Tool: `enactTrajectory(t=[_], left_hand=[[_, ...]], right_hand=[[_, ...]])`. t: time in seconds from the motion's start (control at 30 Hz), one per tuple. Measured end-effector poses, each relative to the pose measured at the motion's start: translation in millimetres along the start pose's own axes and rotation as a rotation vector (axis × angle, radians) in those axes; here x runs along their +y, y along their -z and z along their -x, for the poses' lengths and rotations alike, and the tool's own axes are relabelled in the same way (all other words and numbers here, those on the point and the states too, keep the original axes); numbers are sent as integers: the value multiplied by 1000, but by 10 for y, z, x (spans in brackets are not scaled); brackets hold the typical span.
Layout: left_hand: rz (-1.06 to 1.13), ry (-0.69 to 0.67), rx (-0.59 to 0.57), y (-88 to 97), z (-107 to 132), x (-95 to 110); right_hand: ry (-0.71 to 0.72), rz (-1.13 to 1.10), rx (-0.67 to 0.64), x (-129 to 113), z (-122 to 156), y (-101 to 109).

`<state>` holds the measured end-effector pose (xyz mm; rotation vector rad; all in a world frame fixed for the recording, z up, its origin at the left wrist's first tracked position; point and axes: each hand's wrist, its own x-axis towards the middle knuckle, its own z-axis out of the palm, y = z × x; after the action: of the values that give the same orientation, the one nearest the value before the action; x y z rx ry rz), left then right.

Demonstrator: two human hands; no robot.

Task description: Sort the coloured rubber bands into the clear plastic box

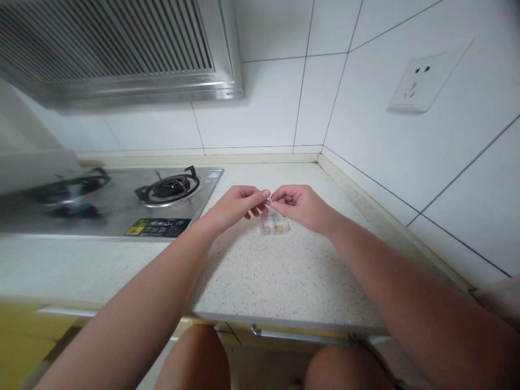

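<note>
Head view: left hand [242, 202] and right hand [301, 205] pinch a tiny item [268, 200].

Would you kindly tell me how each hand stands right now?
Left hand: fingertips at a small white item, too small to identify; whether it grips cannot be told.
Right hand: closed, pinching that item between thumb and fingers.

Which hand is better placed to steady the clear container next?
Probably the left hand: its lower fingers hang near the clear container, while the fingers of the right hand look more curled. Both seem to pinch a pale item, too small to identify.
</note>
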<state>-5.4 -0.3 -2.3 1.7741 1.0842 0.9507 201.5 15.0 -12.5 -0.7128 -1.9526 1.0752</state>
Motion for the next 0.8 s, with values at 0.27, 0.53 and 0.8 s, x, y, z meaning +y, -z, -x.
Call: enactTrajectory(t=[0.27,0.53,0.8], left_hand=[[-27,35,-19,12,-1,-20],[-8,82,-66,6,11,5],[35,73,-62,19,14,-15]], right_hand=[[25,107,15,48,5,-14],[109,301,65,-3,35,-9],[115,319,64,-18,36,-6]])
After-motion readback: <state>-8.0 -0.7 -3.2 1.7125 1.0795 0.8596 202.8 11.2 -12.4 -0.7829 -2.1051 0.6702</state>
